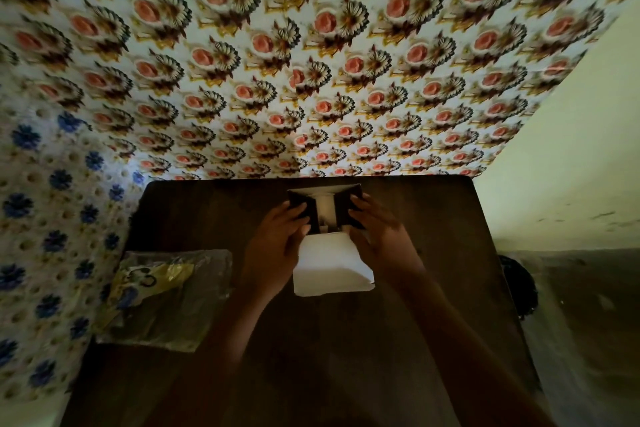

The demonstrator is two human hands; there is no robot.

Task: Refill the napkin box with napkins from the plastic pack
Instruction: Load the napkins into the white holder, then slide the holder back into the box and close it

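Observation:
A dark napkin box (343,199) stands near the far edge of the dark wooden table (433,253). Its top has a white slot down the middle. My left hand (277,246) grips the box's left side and my right hand (377,236) grips its right side. A white stack of napkins (332,267) lies between my hands, just in front of the box, its far end at the box's near face. The plastic pack (166,298), clear with a yellow and blue print, lies flat and crumpled at the table's left edge, apart from both hands.
A floral patterned wall rises right behind the table. A second blue-flowered wall stands at the left. To the right of the table there is a pale wall and a dark round object (519,288) lower down beside the table edge.

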